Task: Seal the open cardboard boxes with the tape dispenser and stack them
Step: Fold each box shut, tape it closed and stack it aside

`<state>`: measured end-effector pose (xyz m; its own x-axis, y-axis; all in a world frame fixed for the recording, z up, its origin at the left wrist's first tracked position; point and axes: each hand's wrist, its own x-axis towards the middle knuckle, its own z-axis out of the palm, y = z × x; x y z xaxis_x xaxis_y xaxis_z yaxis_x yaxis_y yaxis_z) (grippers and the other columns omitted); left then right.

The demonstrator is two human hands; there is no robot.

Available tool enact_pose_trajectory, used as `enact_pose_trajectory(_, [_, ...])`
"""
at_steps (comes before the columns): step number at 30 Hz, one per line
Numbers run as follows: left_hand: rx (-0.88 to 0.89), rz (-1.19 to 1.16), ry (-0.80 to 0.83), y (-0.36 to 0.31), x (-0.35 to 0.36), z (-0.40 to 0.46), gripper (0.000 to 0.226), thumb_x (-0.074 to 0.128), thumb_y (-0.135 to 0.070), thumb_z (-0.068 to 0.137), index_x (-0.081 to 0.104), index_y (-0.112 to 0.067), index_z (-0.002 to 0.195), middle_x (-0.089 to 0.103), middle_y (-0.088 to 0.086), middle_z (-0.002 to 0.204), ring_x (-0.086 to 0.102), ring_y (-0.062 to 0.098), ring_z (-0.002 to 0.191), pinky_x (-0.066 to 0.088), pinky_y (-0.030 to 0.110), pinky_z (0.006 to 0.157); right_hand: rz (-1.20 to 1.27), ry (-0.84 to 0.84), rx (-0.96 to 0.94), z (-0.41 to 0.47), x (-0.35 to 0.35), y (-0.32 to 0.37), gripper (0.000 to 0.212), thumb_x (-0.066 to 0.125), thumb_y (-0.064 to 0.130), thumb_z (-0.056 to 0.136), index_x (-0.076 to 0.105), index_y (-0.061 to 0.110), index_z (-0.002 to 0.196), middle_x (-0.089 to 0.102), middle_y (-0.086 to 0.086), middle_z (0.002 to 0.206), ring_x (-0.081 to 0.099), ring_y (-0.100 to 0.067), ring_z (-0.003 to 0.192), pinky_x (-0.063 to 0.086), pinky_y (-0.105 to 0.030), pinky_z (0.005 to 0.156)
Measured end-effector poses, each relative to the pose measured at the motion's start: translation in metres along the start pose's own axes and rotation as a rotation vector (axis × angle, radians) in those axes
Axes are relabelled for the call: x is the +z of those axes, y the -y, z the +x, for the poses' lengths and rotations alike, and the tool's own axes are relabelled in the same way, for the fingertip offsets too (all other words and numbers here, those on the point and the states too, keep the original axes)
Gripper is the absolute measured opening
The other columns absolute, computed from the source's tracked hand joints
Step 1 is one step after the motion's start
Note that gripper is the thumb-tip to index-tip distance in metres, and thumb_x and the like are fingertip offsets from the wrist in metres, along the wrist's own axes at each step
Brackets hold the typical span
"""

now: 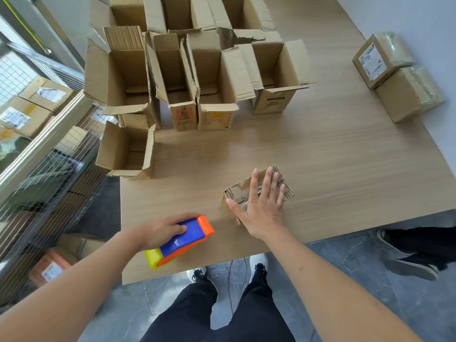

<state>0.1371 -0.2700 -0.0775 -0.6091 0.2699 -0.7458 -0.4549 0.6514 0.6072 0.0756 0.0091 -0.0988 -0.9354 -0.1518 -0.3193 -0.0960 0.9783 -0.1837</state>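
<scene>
A small cardboard box [238, 192] lies near the front of the wooden table [333, 156]. My right hand [261, 203] lies flat on top of it with straight, spread fingers. Left of it, by the table's front edge, my left hand [165, 229] grips a blue, orange and yellow tape dispenser [180, 243] that rests on the table. Several open cardboard boxes [212, 77] stand in rows at the back left, flaps up. One smaller open box [127, 151] sits at the left edge.
Two sealed boxes [397, 75] sit at the table's right edge by the wall. A wire cage with labelled parcels [29, 112] runs along the left. Another person's shoes [409, 253] are on the floor at the right. My own feet [229, 270] stand below the table's front edge.
</scene>
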Motion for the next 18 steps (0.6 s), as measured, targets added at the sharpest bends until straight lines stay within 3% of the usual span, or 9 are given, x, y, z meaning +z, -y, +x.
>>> enact_pose_trajectory(3, [0.040, -0.042, -0.007, 0.010, 0.001, -0.011, 0.058, 0.046, -0.025, 0.108, 0.039, -0.077, 0.132, 0.054, -0.027, 0.133, 0.054, 0.004, 0.115, 0.037, 0.018, 0.093, -0.004, -0.018, 0.002, 0.001, 0.003, -0.001, 0.123, 0.012, 0.102, 0.073, -0.033, 0.020, 0.154, -0.041, -0.017, 0.159, -0.039, -0.033, 0.147, -0.021, -0.057, 0.119])
enact_pose_trajectory(7, [0.107, -0.090, 0.002, 0.002, 0.000, -0.014, 0.058, 0.045, -0.027, 0.109, 0.032, -0.073, 0.141, 0.055, -0.024, 0.137, 0.058, 0.013, 0.116, 0.042, 0.032, 0.103, -0.095, -0.008, -0.029, 0.006, -0.001, -0.005, 0.130, 0.035, 0.092, 0.068, -0.026, 0.020, 0.157, -0.034, -0.019, 0.162, -0.034, -0.036, 0.148, -0.012, -0.061, 0.121])
enact_pose_trajectory(11, [0.158, -0.094, -0.027, -0.010, 0.001, -0.022, 0.060, 0.052, -0.031, 0.107, 0.028, -0.072, 0.143, 0.058, -0.034, 0.122, 0.061, -0.002, 0.100, 0.047, 0.029, 0.088, -0.127, 0.071, -0.131, 0.013, -0.018, -0.004, 0.132, 0.059, 0.078, 0.068, -0.027, 0.030, 0.156, -0.040, -0.005, 0.161, -0.033, -0.036, 0.149, -0.014, -0.062, 0.120])
enact_pose_trajectory(14, [0.179, -0.089, -0.080, -0.017, 0.005, -0.027, 0.065, 0.060, -0.036, 0.101, 0.027, -0.073, 0.144, 0.056, -0.016, 0.125, 0.062, 0.002, 0.098, 0.051, 0.033, 0.087, -0.184, 0.100, -0.252, 0.012, -0.030, 0.000, 0.128, 0.076, 0.058, 0.076, -0.022, 0.040, 0.156, -0.033, -0.005, 0.164, -0.019, -0.039, 0.153, 0.000, -0.058, 0.123])
enact_pose_trajectory(16, [0.189, -0.071, -0.118, -0.022, 0.010, -0.032, 0.067, 0.061, -0.038, 0.097, 0.027, -0.071, 0.145, 0.054, -0.003, 0.131, 0.061, 0.020, 0.108, 0.053, 0.043, 0.096, -0.206, 0.149, -0.339, 0.012, -0.037, -0.004, 0.123, 0.077, 0.042, 0.081, -0.019, 0.044, 0.156, -0.030, -0.006, 0.166, -0.017, -0.038, 0.155, -0.001, -0.054, 0.125])
enact_pose_trajectory(18, [0.212, -0.060, -0.164, -0.027, 0.017, -0.038, 0.069, 0.062, -0.035, 0.097, 0.028, -0.069, 0.146, 0.051, 0.000, 0.132, 0.059, 0.024, 0.112, 0.052, 0.045, 0.098, -0.234, 0.212, -0.444, 0.015, -0.047, -0.011, 0.120, 0.075, 0.025, 0.083, -0.016, 0.047, 0.157, -0.032, -0.001, 0.165, -0.020, -0.034, 0.154, -0.005, -0.050, 0.125])
